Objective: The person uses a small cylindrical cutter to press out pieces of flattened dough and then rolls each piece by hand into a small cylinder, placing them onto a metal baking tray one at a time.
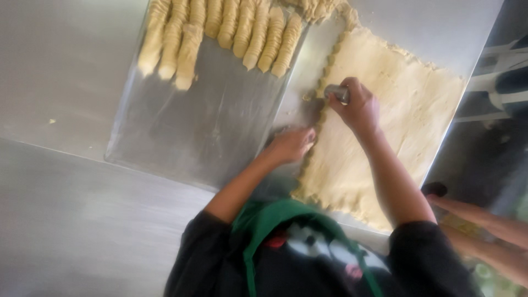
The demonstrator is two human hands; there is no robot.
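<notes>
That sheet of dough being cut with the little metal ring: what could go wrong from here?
The left hand rests at the dough sheet edge close to the metal cutter in the right hand, so fingers might get nicked. The stacked dough rounds on the metal tray lean in long rows and could topple.

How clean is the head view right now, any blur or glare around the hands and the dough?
Head view: soft overall; the left hand is smeared by motion blur, while the right hand gripping the metal cutter is a little sharper. The dough sheet looks washed out, with little surface detail. The steel tray shows dull sheen, no hard glare. The stacked dough rounds are soft but readable.
</notes>
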